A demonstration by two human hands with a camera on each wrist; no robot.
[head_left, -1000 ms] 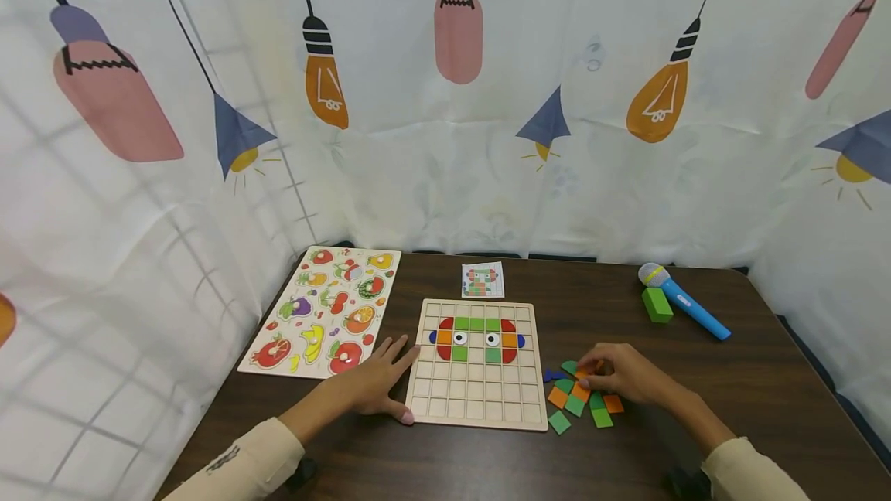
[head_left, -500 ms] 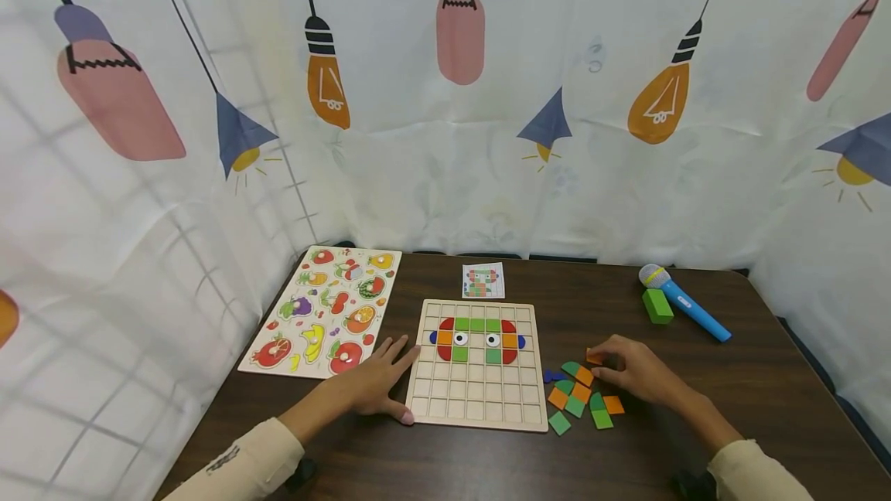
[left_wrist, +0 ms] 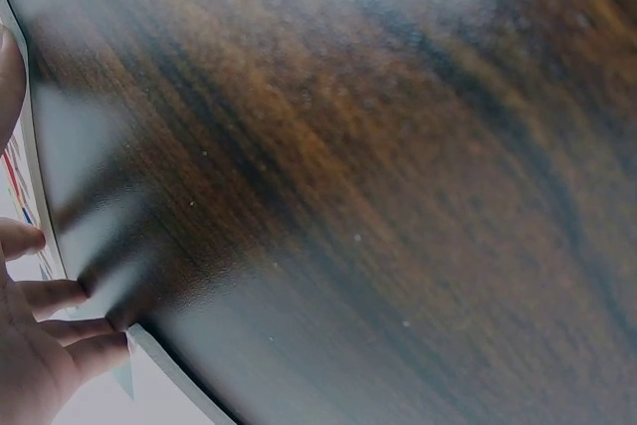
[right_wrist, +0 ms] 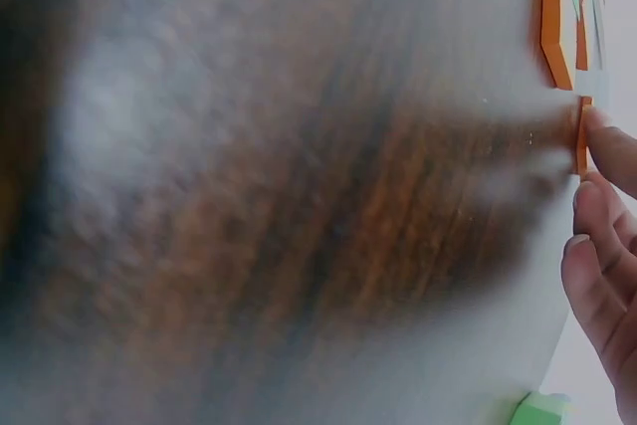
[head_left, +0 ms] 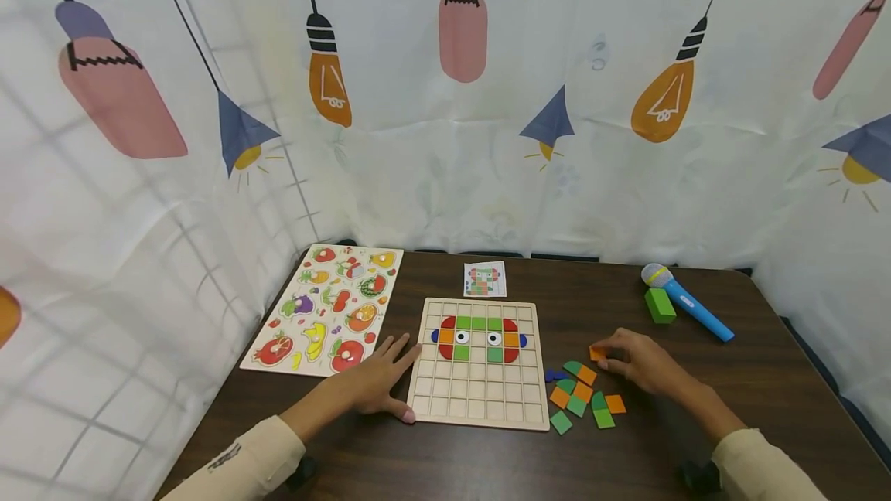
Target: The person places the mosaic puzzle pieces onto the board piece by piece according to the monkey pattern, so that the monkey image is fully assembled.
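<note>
Left hand (head_left: 379, 379) spread wide, grasping nothing, braced at the grid board (head_left: 480, 400)'s left edge; loose tiles (head_left: 576, 406) sit just right of the board; then, beyond them, 1 squarish orange tile (head_left: 595, 353), no clear long axis, pinched by the right hand (head_left: 642, 362), easily the nearer of 2!

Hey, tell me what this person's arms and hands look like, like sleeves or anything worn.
The left hand and right hand wear no gloves. The left sleeve is cream with a small dark marking; the right sleeve is plain cream where visible.
</note>
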